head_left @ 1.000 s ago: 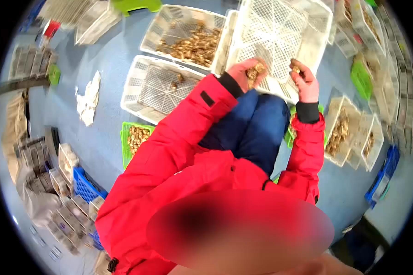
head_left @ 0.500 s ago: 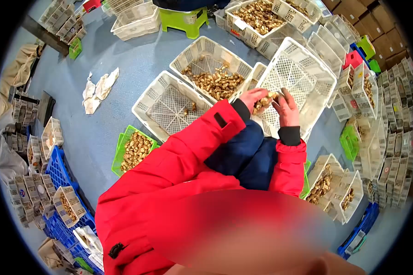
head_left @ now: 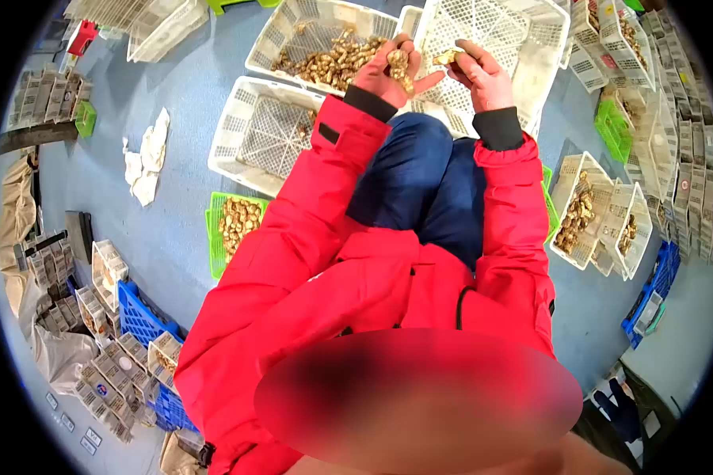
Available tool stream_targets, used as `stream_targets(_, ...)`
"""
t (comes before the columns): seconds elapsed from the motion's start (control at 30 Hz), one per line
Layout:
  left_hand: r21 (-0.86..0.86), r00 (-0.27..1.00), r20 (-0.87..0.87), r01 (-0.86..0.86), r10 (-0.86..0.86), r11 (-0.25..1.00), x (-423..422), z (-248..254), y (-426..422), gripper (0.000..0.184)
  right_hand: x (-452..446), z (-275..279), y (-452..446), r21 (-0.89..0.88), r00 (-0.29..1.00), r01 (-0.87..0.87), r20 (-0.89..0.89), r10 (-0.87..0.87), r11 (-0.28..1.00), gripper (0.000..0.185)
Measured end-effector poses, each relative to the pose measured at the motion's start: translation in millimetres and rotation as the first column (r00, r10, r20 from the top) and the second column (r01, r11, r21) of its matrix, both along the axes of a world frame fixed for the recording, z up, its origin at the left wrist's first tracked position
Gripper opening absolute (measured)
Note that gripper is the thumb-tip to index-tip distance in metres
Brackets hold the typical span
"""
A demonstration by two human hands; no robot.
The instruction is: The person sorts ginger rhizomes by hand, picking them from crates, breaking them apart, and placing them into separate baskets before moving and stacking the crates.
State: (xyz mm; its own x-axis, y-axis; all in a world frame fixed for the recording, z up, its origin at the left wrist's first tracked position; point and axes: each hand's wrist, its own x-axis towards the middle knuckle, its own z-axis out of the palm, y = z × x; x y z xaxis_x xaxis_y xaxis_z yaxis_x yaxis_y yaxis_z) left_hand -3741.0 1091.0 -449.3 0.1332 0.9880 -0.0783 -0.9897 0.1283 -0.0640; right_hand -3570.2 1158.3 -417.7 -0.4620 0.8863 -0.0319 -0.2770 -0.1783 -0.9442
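Note:
In my left hand (head_left: 379, 77), turned palm up, rests a knobbly brown bulb cluster (head_left: 398, 68). The fingers curl behind it and the thumb stretches out to the right. My right hand (head_left: 487, 79) pinches a smaller yellowish-brown bulb piece (head_left: 446, 58) between thumb and fingertips, a short gap from the left hand. Both hands are above my knees, over the near edge of a large white slatted crate (head_left: 548, 59). Left of it, a white crate (head_left: 263, 57) holds a heap of brown bulbs (head_left: 337, 63). A nearer white crate (head_left: 228, 134) has only a few bulbs showing.
A green crate of bulbs (head_left: 238, 226) sits by my left elbow. White crates with bulbs (head_left: 576, 210) stand at my right. Stacked crates (head_left: 693, 158) line the right side. A white cloth (head_left: 148, 158) lies on the blue floor, with blue pallets (head_left: 142, 317) at lower left.
My hands have moved apart, and each now shows its own piece. The left hand has turned palm up. The whole view has shifted, with the crates now higher in the picture.

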Motion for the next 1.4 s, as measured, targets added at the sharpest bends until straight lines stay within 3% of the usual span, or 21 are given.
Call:
stream_targets(0.07, 0.039, 0.997, 0.059, 0.038, -0.040, 0.999, -1, -3, 6, 0.014, -7, -3, -2, 0.053, 0.990, -0.052, 0.137, 0.044, 0.997, 0.034)
stream_targets(0.23, 0.061, 0.998, -0.049, 0.033, -0.030, 0.998, -8, -17, 8, 0.021, -15, -21, 7, 0.231, 0.921, -0.194, 0.379, 0.095, 0.953, 0.029)
stream_targets(0.4, 0.029, 0.995, -0.102, -0.004, 0.007, 1.000, -6, -18, 7, 0.018, -18, -25, 10, 0.209, 0.882, -0.228, 0.458, 0.111, 0.951, 0.030)
stream_targets(0.53, 0.012, 0.964, -0.242, -0.113, 0.113, 0.993, -1, -3, 1, 0.015, -21, -27, 6, 0.091, 0.929, -0.208, 0.330, 0.167, 0.974, 0.032)
stream_targets(0.63, 0.025, 0.965, -0.236, -0.111, 0.113, 0.994, -3, -21, 7, 0.014, -18, -27, 5, 0.036, 0.918, -0.237, 0.336, 0.211, 0.971, 0.038)
stream_targets(0.77, -0.028, 0.971, -0.215, -0.113, 0.105, 0.993, -1, -11, 4, 0.014, -16, -37, 4, -0.016, 0.951, -0.262, 0.163, 0.261, 0.965, 0.046)
stream_targets(0.87, 0.002, 0.965, -0.229, -0.134, 0.131, 0.991, 2, -7, 3, 0.012, -17, -31, 1, -0.126, 0.956, -0.218, 0.171, 0.237, 0.968, 0.048)
stream_targets(0.97, -0.009, 0.976, -0.192, -0.103, 0.100, 0.995, 1, -9, 3, 0.013, -19, -33, -1, -0.148, 0.973, -0.213, 0.061, 0.224, 0.966, 0.037)
stream_targets(1.17, 0.011, 0.959, -0.257, -0.120, 0.119, 0.993, 0, -18, 6, 0.016, -16, -42, 0, -0.013, 0.959, -0.283, 0.004, 0.283, 0.959, 0.038)
stream_targets(1.27, -0.043, 0.947, -0.292, -0.150, 0.131, 0.988, 2, -16, 4, 0.016, -22, -43, -3, 0.029, 0.959, -0.270, 0.101, 0.266, 0.963, 0.043)
stream_targets(1.4, -0.066, 0.940, -0.325, -0.127, 0.099, 0.990, 0, -13, 5, 0.015, -29, -49, -5, 0.076, 0.982, -0.178, 0.073, 0.173, 0.981, 0.041)
